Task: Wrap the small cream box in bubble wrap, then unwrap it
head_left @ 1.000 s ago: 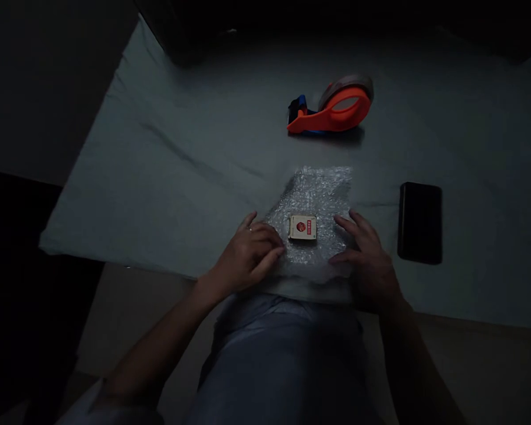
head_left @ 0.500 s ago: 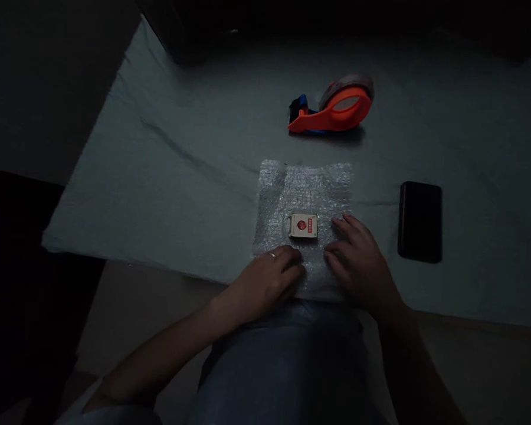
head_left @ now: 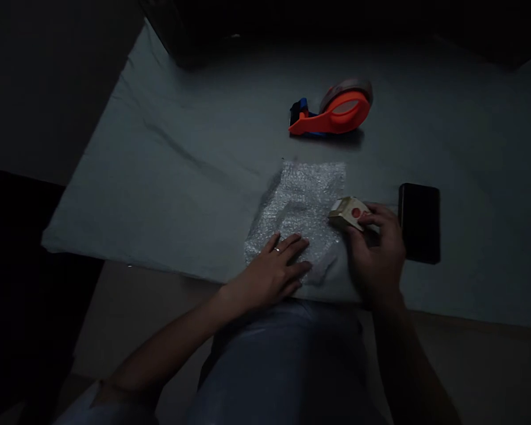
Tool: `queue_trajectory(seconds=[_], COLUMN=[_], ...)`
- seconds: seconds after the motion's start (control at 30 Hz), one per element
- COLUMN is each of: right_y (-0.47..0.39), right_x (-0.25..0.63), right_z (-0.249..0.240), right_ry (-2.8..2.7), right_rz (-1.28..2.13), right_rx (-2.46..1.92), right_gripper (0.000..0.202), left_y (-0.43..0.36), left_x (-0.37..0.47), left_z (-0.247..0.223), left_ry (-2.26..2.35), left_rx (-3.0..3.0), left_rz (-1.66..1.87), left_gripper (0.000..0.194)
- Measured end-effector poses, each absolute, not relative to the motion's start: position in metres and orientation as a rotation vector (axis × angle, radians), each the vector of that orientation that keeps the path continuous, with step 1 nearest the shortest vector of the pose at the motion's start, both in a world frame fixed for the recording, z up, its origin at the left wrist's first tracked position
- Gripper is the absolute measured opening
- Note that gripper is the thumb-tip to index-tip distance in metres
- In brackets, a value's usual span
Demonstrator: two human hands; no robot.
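Note:
A sheet of bubble wrap (head_left: 310, 195) lies near the front edge of the cloth-covered table, with a small fold at its lower right. My left hand (head_left: 279, 268), a ring on one finger, rests on its lower left part with the fingers spread. Between the thumb and fingers of my right hand (head_left: 377, 245) is a small pale box (head_left: 348, 213) with a red mark. The box is tilted, over the right edge of the wrap.
An orange and blue tape dispenser (head_left: 336, 118) with a roll of tape lies farther back. To the right of my right hand is a black rectangular object (head_left: 420, 223). A light cloth (head_left: 159, 195) covers the table.
My right hand has taken hold of the box and moved it right, off the middle of the wrap. The fingers of my left hand have spread over the wrap, which has shifted and creased.

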State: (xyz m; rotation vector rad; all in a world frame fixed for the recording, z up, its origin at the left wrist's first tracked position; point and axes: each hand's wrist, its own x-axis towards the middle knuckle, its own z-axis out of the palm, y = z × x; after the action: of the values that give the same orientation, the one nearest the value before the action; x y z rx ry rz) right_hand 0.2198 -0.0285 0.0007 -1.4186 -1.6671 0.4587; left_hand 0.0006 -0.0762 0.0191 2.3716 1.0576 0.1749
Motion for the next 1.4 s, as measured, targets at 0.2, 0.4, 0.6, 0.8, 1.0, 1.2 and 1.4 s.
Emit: queue_trajectory(seconds=[0.2, 0.4, 0.6, 0.8, 1.0, 1.2, 1.4], right_y=[-0.036, -0.036, -0.031, -0.025, -0.016, -0.016, -0.013], right_x=[0.248, 0.25, 0.242, 0.206, 0.188, 0.196, 0.199], right_z=[-0.008, -0.009, 0.002, 0.022, 0.011, 0.005, 0.006], right_ry=[-1.662, -1.75, -1.665, -1.817, -2.042, -2.076, -2.113], right_rz=[0.409, 0.351, 0.449, 0.635, 0.711, 0.77, 0.815], right_rx=[-1.536, -1.541, -1.541, -1.298, -1.221, -1.238, -1.204], right_gripper=[0.018, 0.025, 0.024, 0.024, 0.02, 0.021, 0.023], left_y=[-0.068, -0.066, -0.067, -0.069, -0.069, -0.068, -0.067], left_x=[-0.006, -0.005, -0.004, 0.015, 0.021, 0.018, 0.017], left_z=[0.019, 0.021, 0.02, 0.022, 0.02, 0.018, 0.018], left_ry=[1.111, 1.113, 1.101, 1.023, 0.978, 0.945, 0.948], left_rx=[2.378, 2.376, 2.376, 2.396, 2.392, 2.375, 2.379], left_rz=[0.222, 0.21, 0.2, 0.189, 0.212, 0.222, 0.207], left_gripper=[0.031, 0.03, 0.031, 0.032, 0.031, 0.038, 0.035])
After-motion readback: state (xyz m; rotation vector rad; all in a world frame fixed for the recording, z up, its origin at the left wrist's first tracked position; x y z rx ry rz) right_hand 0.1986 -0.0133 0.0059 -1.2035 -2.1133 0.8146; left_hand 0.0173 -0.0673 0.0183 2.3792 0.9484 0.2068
